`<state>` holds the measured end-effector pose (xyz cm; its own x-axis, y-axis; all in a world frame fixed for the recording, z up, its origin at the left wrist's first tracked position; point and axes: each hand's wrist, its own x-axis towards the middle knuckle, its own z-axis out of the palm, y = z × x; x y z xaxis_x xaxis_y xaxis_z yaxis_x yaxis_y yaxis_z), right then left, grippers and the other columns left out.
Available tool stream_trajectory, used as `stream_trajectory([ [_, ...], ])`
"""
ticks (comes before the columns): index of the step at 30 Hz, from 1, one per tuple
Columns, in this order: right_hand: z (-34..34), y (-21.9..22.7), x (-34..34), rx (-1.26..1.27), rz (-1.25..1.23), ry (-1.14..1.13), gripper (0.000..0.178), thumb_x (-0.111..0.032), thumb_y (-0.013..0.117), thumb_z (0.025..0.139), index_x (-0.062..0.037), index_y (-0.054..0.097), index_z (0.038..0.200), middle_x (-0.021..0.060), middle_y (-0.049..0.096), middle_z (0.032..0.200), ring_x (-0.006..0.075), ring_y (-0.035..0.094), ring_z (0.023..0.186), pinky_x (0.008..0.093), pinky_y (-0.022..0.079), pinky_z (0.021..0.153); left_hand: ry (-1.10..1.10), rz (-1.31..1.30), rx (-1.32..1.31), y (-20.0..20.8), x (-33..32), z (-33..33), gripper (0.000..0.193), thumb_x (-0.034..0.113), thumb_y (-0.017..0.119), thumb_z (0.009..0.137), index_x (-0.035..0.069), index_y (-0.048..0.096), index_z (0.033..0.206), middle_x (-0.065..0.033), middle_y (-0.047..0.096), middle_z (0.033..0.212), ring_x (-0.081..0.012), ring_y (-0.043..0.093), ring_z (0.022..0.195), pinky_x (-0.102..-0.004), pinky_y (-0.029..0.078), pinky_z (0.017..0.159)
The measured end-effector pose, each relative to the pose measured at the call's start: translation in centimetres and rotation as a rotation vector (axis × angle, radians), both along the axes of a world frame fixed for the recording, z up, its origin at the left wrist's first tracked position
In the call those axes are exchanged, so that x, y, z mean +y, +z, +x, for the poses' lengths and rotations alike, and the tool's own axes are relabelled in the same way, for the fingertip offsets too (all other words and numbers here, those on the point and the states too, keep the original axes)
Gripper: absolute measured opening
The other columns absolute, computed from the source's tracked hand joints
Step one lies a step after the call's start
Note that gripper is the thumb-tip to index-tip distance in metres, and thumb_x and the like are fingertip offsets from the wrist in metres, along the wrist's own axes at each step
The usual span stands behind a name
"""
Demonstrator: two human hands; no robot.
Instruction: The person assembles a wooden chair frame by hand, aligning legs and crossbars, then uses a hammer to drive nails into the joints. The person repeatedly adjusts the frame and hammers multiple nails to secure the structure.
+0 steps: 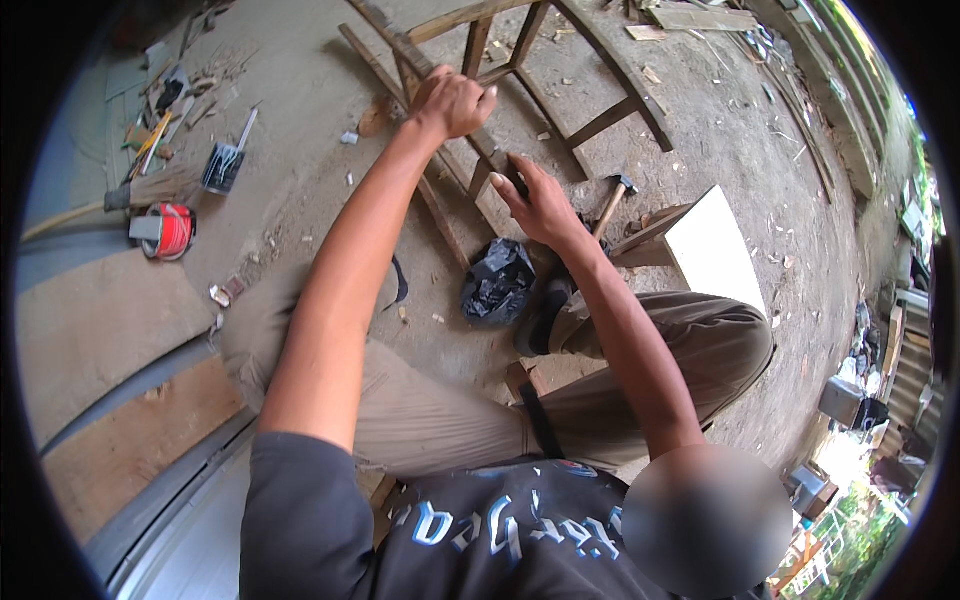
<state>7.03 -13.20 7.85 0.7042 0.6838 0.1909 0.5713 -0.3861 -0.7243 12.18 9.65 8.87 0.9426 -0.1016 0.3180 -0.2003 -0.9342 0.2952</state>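
A bare wooden chair frame lies tipped over on the ground in front of me, its legs and crosspieces pointing several ways. My left hand is wrapped in a fist round one of its long rails. Lower along that same rail, toward its near end, my right hand has its thumb on one side and its fingers on the other. Whether anything else lies under the right palm is hidden. Just beyond the right wrist, a hammer with a wooden handle rests on the ground. A crumpled black plastic bag is below both hands.
A white panel on wood stands by my right knee. To the left are a red can, a broom and a dark tray-like thing with a pale handle. Wide boards lie near left; wood scraps litter the far ground.
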Motion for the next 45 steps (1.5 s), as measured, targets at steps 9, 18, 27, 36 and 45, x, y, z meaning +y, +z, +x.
stream_trajectory([
  [9,4.7,-20.9,-15.0,0.242,-0.507,-0.980,0.041,-0.032,0.068,0.086,0.0047,0.062,0.105,0.0264,0.067,0.101,0.0436,0.064,0.097,0.0445,0.051,0.083,-0.022,0.010,0.013,1.1,-0.7,-0.1,0.055,0.031,0.037,0.093,0.001,0.069,0.060,-0.0226,0.065,0.064,-0.0355,0.066,0.065,-0.0441,0.041,0.093],
  [18,6.3,-21.8,-14.9,0.628,-0.641,-0.981,0.039,-0.030,0.059,0.083,0.0011,0.067,0.105,0.0258,0.068,0.105,0.0397,0.066,0.100,0.0491,0.051,0.087,0.036,0.230,0.289,1.2,0.1,-0.3,0.054,0.036,0.042,0.093,-0.001,0.070,0.066,-0.0236,0.065,0.068,-0.0378,0.065,0.072,-0.0441,0.039,0.099],
  [27,6.0,-14.6,-17.3,0.805,-0.435,-0.778,0.040,-0.039,0.058,0.094,-0.0014,0.058,0.080,0.0072,0.054,0.062,0.0190,0.056,0.054,0.0326,0.045,0.045,0.022,0.200,0.317,1.9,-1.0,0.9,0.054,0.034,0.040,0.092,0.000,0.069,0.062,-0.0230,0.066,0.069,-0.0359,0.065,0.070,-0.0444,0.039,0.096],
  [36,-10.5,9.5,-7.9,0.854,0.218,-0.363,0.028,-0.034,0.047,0.104,-0.0058,0.051,0.106,-0.0038,0.043,0.069,0.0038,0.040,0.052,0.0201,0.035,0.047,0.045,0.202,0.448,3.5,-1.2,-0.1,0.052,0.035,0.039,0.094,0.003,0.072,0.070,-0.0218,0.069,0.076,-0.0347,0.068,0.078,-0.0473,0.033,0.108],
  [45,-12.1,11.4,-6.7,0.483,-0.097,-0.362,0.031,-0.030,0.046,0.104,0.0009,0.051,0.098,0.0138,0.055,0.062,0.0242,0.055,0.052,0.0367,0.042,0.051,0.064,0.176,0.430,2.7,-0.8,0.2,0.048,0.033,0.040,0.091,0.004,0.072,0.071,-0.0192,0.070,0.075,-0.0322,0.069,0.078,-0.0473,0.031,0.110],
])
